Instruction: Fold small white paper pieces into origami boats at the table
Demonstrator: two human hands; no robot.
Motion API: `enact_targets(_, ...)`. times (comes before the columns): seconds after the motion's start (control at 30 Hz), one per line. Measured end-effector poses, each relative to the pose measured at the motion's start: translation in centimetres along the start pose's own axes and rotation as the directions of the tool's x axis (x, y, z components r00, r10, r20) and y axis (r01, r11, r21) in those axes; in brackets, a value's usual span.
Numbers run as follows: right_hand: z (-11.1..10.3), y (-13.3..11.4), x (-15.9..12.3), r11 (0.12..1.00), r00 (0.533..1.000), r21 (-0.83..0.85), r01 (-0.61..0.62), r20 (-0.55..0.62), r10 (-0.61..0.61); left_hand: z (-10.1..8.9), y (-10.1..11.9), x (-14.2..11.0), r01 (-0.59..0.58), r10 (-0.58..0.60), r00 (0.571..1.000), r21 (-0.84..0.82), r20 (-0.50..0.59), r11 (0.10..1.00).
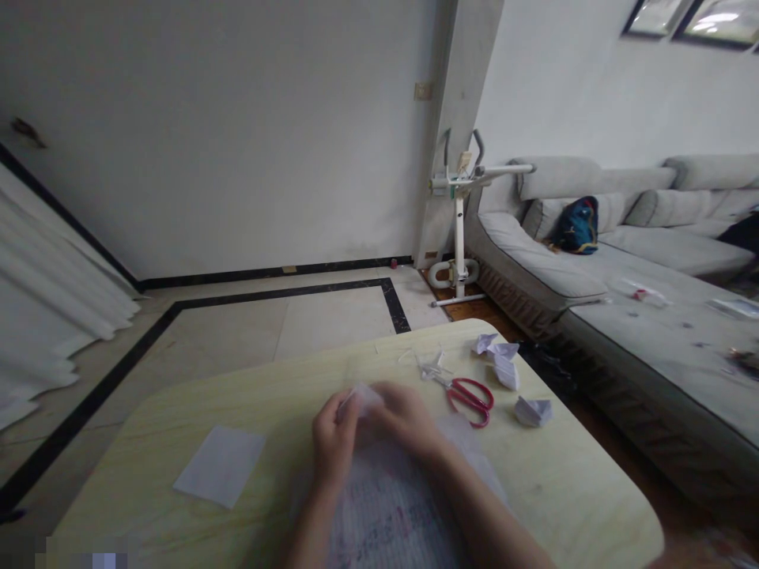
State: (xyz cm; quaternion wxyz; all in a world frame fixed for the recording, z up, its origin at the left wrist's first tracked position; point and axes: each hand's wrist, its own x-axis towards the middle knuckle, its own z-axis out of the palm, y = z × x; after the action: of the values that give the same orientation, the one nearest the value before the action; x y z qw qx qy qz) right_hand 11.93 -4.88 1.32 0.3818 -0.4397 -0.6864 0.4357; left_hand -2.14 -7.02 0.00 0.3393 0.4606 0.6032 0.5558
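Both hands meet over the middle of the table around a small piece of white paper (368, 395). My left hand (335, 431) has its thumb and fingers closed on the paper's left side. On the other side, my right hand (409, 415) is curled round and grips the paper's right part; some of its fingers are hidden. Beneath my forearms lies a large sheet of lined paper with writing (391, 514). Red-handled scissors (471, 399) rest right of my right hand, beside thin white paper scraps (434, 365). A square of white paper (221, 465) lies flat to the left.
Folded paper pieces (504, 367) sit at the table's far right, with another folded piece (534, 411) nearer. The pale wood-patterned table (569, 482) has rounded corners. A grey sofa (640, 332) and a white exercise machine (459, 229) stand beyond it.
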Motion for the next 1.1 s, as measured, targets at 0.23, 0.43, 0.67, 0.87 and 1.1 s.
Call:
enact_targets(0.23, 0.4, 0.8, 0.0, 1.0, 0.999, -0.022, -0.005, -0.036, 0.004, -0.1, 0.2, 0.3, 0.013, -0.014, 1.0, -0.018, -0.005, 1.0)
enact_targets(0.43, 0.6, 1.2, -0.1, 0.996, 0.999, -0.078, 0.033, -0.026, -0.035, 0.1, -0.6, 0.5, 0.075, -0.072, 0.997, -0.093, 0.036, 0.993)
enact_targets(0.67, 0.4, 0.6, -0.1, 0.983, 0.996, -0.175, 0.051, -0.057, -0.062, 0.1, -0.2, 0.3, 0.064, -0.059, 0.995, -0.056, 0.081, 0.996)
enact_targets(0.87, 0.3, 0.8, -0.1, 0.977, 0.994, -0.193, 0.085, -0.047, -0.096, 0.1, 0.3, 0.2, 0.08, -0.078, 0.992, -0.026, 0.097, 0.996)
enact_targets(1.1, 0.3, 1.2, -0.1, 0.971, 0.994, -0.217, 0.1, -0.023, -0.108, -0.1, 0.2, 0.2, 0.045, -0.048, 0.992, 0.032, 0.117, 0.998)
